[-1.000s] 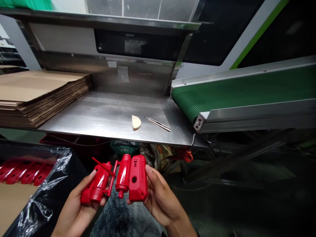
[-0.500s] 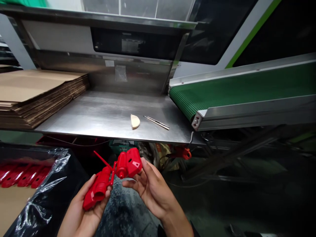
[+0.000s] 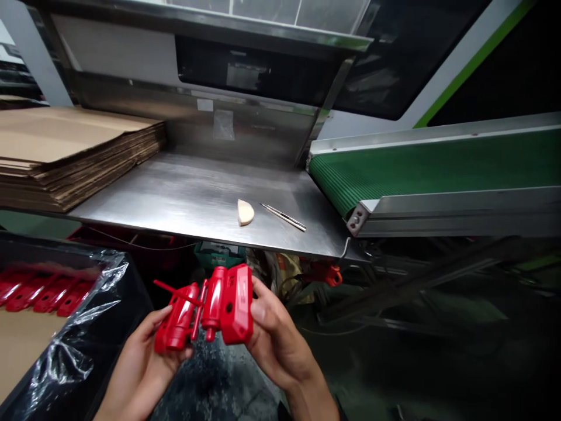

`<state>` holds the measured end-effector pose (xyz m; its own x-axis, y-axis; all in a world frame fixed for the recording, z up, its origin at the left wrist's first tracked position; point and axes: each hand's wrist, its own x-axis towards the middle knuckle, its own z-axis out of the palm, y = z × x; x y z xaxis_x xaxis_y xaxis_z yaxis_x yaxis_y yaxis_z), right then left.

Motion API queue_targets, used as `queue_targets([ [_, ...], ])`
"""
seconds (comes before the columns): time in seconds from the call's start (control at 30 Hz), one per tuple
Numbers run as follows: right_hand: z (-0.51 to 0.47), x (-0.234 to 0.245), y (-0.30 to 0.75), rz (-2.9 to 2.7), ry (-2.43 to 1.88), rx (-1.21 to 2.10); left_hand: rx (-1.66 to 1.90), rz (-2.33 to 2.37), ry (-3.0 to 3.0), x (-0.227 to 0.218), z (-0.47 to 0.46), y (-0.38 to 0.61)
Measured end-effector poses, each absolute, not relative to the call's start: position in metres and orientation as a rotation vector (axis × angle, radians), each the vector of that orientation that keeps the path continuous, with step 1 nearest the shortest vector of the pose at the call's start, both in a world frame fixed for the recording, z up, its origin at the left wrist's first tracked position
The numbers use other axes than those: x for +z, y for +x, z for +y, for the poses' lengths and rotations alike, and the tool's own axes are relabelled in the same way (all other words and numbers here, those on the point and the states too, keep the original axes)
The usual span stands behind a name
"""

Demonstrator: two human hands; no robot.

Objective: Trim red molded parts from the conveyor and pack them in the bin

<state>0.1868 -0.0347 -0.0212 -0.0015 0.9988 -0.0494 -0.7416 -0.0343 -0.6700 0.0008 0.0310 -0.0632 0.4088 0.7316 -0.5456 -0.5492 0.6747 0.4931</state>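
My left hand (image 3: 146, 356) is closed around a glossy red moulded plastic part (image 3: 177, 324), thumb on its left side. A second red moulded plastic part (image 3: 236, 304), with a dark round hole and a cylinder along its side, is gripped by my right hand (image 3: 276, 336). Between the two lies a thin red plastic runner (image 3: 199, 310), with a rod sticking out to the upper left. Whether the runner still joins both parts, I cannot tell. Both are held in front of the metal bench (image 3: 175, 181), below its edge.
A pale wedge-shaped block (image 3: 245, 213) and a slim pen-like tool (image 3: 284, 217) lie on the bench. Flat cardboard (image 3: 74, 134) is stacked at left. A green conveyor belt (image 3: 429, 169) slopes at right. At lower left, a plastic-lined box (image 3: 87, 327) holds several red parts.
Both red parts have been turned in my hands, the right one now showing its broad face more upright. The view has shifted slightly, moving the bench and conveyor a little rightward.
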Motion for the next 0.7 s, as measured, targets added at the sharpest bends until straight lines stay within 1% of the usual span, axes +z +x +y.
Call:
queue_targets([
  [0.07, -0.039, -0.024, 0.182, -0.600, -0.604, 1.505, 0.858, 0.751, 0.266, -0.080, 0.039, 0.006],
  [0.17, -0.043, -0.033, 0.176, -0.641, -0.643, 1.472, 0.815, 0.726, 0.259, -0.092, 0.045, 0.016],
  [0.3, -0.048, -0.040, 0.174, -0.689, -0.692, 1.441, 0.783, 0.720, 0.240, -0.094, 0.044, 0.024],
  [0.57, -0.052, -0.037, 0.170, -0.819, -0.882, 1.289, 0.750, 0.743, 0.231, -0.105, 0.041, 0.036],
  [0.7, -0.057, -0.049, 0.157, -0.932, -0.954, 1.195, 0.770, 0.687, 0.263, -0.095, 0.045, 0.042],
])
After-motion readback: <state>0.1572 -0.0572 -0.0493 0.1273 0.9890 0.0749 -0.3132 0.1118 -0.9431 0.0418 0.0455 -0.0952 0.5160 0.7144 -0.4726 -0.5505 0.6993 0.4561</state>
